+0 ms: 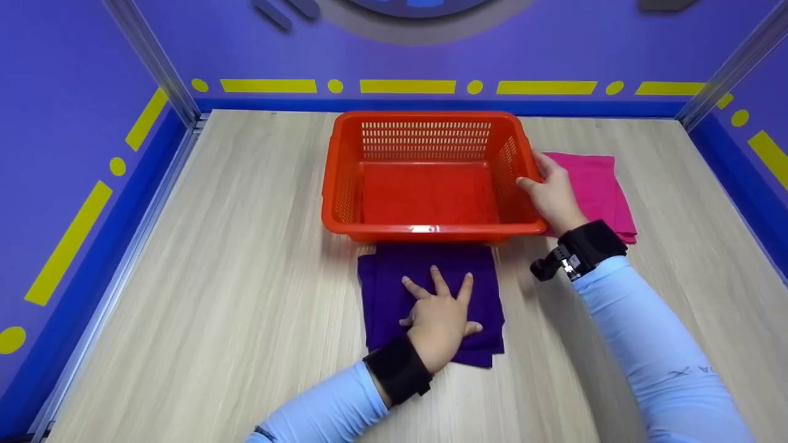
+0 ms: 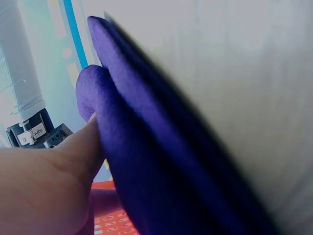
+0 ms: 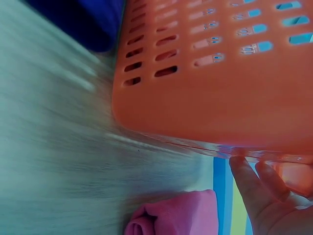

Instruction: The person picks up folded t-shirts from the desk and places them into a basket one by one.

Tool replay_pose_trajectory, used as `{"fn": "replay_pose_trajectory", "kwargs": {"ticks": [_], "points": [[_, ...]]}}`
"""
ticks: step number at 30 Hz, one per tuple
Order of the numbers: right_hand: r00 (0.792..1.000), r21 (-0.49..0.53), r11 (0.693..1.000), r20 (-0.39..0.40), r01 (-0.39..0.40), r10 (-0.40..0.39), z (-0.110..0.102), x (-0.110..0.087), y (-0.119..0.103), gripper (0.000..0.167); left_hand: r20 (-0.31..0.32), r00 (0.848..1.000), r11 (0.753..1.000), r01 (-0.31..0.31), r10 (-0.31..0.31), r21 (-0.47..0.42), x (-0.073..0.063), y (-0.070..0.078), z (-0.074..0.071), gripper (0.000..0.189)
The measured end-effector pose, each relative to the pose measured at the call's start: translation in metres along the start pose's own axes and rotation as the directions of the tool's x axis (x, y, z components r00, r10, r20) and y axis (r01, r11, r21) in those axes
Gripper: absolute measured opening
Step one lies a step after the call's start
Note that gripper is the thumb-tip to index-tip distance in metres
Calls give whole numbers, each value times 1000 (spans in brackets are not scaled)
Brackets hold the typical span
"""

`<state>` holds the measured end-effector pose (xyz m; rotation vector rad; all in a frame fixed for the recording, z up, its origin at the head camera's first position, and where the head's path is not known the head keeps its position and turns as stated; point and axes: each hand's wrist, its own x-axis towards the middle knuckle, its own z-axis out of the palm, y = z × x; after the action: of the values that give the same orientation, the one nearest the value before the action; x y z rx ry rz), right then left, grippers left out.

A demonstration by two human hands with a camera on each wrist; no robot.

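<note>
A folded purple cloth (image 1: 483,283) lies on the table just in front of a red plastic basket (image 1: 431,232). My left hand (image 1: 438,323) rests on top of that cloth with its fingers spread and straight. In the left wrist view the cloth's layered, rounded folds (image 2: 132,132) show beside the thumb. With the thumb over the rim and the fingers along the outside, my right hand (image 1: 554,195) holds the basket's right side. Below the right hand and beside the basket is a folded pink cloth (image 1: 597,191), partly covered by the hand.
The light wood-grain table (image 1: 246,258) extends around the basket and cloths. Blue-purple panels (image 1: 400,61) with yellow marks stand along the back and both sides. The basket sits near the back panel.
</note>
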<state>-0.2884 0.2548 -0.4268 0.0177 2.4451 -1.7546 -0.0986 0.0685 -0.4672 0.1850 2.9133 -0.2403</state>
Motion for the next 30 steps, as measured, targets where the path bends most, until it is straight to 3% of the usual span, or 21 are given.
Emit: {"fn": "replay_pose_trajectory", "kwargs": {"ticks": [5, 10, 13, 17, 20, 25, 30], "points": [[1000, 26, 1000, 3, -15, 15, -2, 1, 1, 73, -32, 999, 999, -39, 39, -3, 0, -6, 0, 84], [999, 54, 998, 9, -34, 34, -4, 1, 3, 75, -133, 983, 989, -135, 126, -57, -3, -23, 0, 76], [998, 84, 995, 38, -44, 41, -7, -2, 3, 76, -161, 971, 968, -201, 177, -150, -4, -38, -1, 69], [996, 138, 988, 72, -65, 55, -8, -13, 5, 77, -171, 965, 915, -244, 198, -321, -2, -62, 0, 61], [996, 177, 982, 68, -72, 61, -9, -27, 8, 75, -202, 961, 884, -258, 192, -389, 2, -80, 3, 57], [997, 248, 966, 51, -69, 59, -6, -56, 14, 73, -262, 956, 865, -239, 131, -441, 4, -111, 12, 55], [992, 412, 902, 80, -126, 101, 1, -88, 29, 76, -313, 949, 829, -202, 34, -522, 0, -133, 24, 55]]}}
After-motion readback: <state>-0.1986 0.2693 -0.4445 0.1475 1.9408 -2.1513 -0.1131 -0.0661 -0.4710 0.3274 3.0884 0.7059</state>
